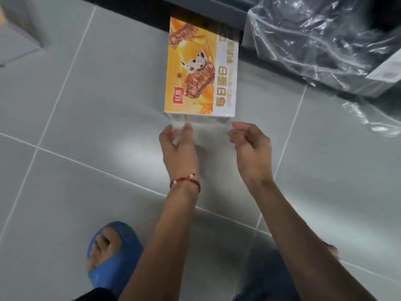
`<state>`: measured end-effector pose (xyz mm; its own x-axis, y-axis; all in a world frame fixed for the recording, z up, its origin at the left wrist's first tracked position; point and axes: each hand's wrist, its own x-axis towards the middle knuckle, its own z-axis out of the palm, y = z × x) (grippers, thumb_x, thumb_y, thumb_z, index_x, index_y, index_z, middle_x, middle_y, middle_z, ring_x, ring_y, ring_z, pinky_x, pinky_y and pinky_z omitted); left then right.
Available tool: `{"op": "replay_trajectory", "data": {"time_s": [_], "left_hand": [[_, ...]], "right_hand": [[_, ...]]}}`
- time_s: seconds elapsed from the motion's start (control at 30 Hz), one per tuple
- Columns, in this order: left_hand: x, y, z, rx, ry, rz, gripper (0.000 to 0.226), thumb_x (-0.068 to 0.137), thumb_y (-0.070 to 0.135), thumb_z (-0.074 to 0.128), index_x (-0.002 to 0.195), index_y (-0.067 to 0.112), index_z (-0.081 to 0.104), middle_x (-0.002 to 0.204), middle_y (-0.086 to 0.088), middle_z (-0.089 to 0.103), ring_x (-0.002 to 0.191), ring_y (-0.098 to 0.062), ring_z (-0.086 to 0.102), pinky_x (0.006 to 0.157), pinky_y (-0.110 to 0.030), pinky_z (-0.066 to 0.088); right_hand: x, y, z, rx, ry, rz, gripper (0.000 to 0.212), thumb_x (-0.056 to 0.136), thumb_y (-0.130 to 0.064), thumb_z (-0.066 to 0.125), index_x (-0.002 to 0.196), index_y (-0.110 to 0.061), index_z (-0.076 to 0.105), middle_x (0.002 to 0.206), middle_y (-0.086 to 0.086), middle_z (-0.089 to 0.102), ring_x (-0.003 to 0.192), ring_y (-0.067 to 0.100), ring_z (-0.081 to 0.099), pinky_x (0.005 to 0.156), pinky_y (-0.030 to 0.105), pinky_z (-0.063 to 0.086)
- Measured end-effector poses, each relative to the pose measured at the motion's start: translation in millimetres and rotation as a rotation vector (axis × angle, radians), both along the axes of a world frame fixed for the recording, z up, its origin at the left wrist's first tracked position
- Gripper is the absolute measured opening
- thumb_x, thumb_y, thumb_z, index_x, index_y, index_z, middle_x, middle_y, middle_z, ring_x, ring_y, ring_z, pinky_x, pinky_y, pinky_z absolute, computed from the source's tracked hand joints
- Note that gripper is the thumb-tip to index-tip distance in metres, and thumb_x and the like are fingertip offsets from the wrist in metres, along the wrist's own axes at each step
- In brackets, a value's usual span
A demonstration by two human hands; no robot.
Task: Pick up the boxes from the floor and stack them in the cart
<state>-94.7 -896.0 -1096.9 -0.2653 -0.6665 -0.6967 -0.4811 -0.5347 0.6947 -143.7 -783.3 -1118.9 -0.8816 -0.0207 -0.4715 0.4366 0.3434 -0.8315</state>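
Orange-and-white printed cardboard box [199, 68] flat on grey tiled floor [86, 109], left hand [176, 146] just short of its near edge, fingers straight, empty, right hand [251, 146] beside, fingers loosely curled, empty

Yellow box [200, 68] on grey tiled floor [86, 109]

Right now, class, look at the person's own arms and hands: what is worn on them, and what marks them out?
No sleeves or gloves show; the arms are uncovered as far as the frame reaches. Behind the left hand, the wrist carries a thin red cord bracelet with small white beads. The right hand and its wrist wear nothing; no rings show.
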Motion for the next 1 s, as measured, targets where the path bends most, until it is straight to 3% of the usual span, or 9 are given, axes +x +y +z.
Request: {"op": "replay_trajectory", "data": {"time_s": [0.1, 0.23, 0.33, 0.4, 0.5, 0.7, 0.8, 0.9, 1.0], "left_hand": [[-21, -1, -32, -0.085, 0.083, 0.084, 0.067, 0.096, 0.043, 0.062, 0.148, 0.023, 0.026, 0.14, 0.004, 0.046, 0.126, -0.013, 0.05, 0.091, -0.014, 0.04], [-33, -13, -59, -0.174, 0.231, 0.135, 0.09, 0.082, 0.051, 0.076, 0.147, 0.016, 0.025, 0.147, -0.003, 0.036, 0.138, -0.017, 0.042, 0.117, -0.035, 0.035], [-37, -25, -64, -0.254, 0.223, 0.064, 0.104, 0.058, 0.073, 0.076, 0.138, 0.018, 0.04, 0.141, -0.007, 0.05, 0.131, -0.025, 0.052, 0.112, -0.047, 0.042], [-38, -29, -66, -0.31, 0.178, -0.008, 0.084, 0.055, 0.078, 0.072, 0.119, 0.027, 0.053, 0.125, -0.003, 0.064, 0.118, -0.024, 0.062, 0.107, -0.049, 0.045], [-35, -29, -62, -0.324, 0.2, -0.065, 0.058, 0.061, 0.072, 0.068, 0.103, 0.034, 0.054, 0.119, 0.0, 0.069, 0.108, -0.018, 0.067, 0.103, -0.044, 0.05], [-20, -39, -63, -0.293, 0.277, -0.046, 0.057, 0.081, 0.043, 0.068, 0.128, 0.02, 0.049, 0.103, 0.015, 0.065, 0.081, 0.014, 0.062, 0.085, -0.019, 0.048], [-16, -47, -66, -0.291, 0.26, 0.028, 0.056, 0.095, 0.021, 0.067, 0.138, 0.007, 0.035, 0.114, 0.0, 0.06, 0.081, 0.01, 0.059, 0.08, -0.011, 0.044], [-16, -53, -60, -0.267, 0.229, 0.118, 0.056, 0.099, 0.021, 0.061, 0.14, 0.007, 0.026, 0.141, -0.007, 0.042, 0.092, 0.006, 0.054, 0.068, 0.0, 0.039], [-16, -54, -55, -0.242, 0.261, 0.16, 0.056, 0.099, 0.021, 0.061, 0.142, 0.008, 0.028, 0.138, -0.002, 0.046, 0.097, -0.004, 0.063, 0.071, -0.01, 0.044]], "right_hand": [[-17, -3, -28, 0.003, 0.156, -0.074, 0.014, 0.102, -0.027, 0.054, 0.101, -0.027, 0.068, 0.093, -0.007, 0.074, 0.095, 0.016, 0.07, 0.092, 0.041, 0.057], [-34, -19, -48, -0.082, 0.113, -0.088, 0.032, 0.099, -0.05, 0.047, 0.108, -0.029, 0.069, 0.108, -0.004, 0.076, 0.106, 0.018, 0.07, 0.101, 0.051, 0.054], [-39, -32, -50, -0.156, 0.095, -0.028, 0.034, 0.101, -0.048, 0.045, 0.102, -0.028, 0.072, 0.111, -0.006, 0.077, 0.109, 0.016, 0.072, 0.102, 0.05, 0.055], [-39, -31, -46, -0.148, 0.119, 0.016, 0.036, 0.106, -0.044, 0.045, 0.103, -0.023, 0.074, 0.109, -0.006, 0.078, 0.106, 0.015, 0.073, 0.101, 0.049, 0.057], [-40, -22, -39, -0.101, 0.14, 0.103, 0.041, 0.104, -0.048, 0.048, 0.108, -0.018, 0.076, 0.107, -0.006, 0.079, 0.104, 0.015, 0.074, 0.098, 0.049, 0.058], [-28, -18, -33, -0.038, 0.085, 0.152, 0.037, 0.083, -0.063, 0.058, 0.084, -0.032, 0.078, 0.086, -0.006, 0.08, 0.09, 0.024, 0.078, 0.092, 0.054, 0.06], [-9, -22, -31, -0.055, 0.1, 0.181, 0.029, 0.083, -0.058, 0.06, 0.084, -0.034, 0.077, 0.078, -0.006, 0.08, 0.082, 0.021, 0.078, 0.093, 0.053, 0.059], [10, -29, -29, -0.087, 0.093, 0.228, 0.021, 0.086, -0.048, 0.065, 0.077, -0.035, 0.079, 0.073, -0.006, 0.079, 0.079, 0.016, 0.078, 0.093, 0.05, 0.06], [22, -35, -30, -0.118, 0.085, 0.27, 0.025, 0.089, -0.044, 0.071, 0.068, -0.033, 0.08, 0.072, -0.004, 0.079, 0.077, 0.015, 0.078, 0.09, 0.049, 0.062]]}}
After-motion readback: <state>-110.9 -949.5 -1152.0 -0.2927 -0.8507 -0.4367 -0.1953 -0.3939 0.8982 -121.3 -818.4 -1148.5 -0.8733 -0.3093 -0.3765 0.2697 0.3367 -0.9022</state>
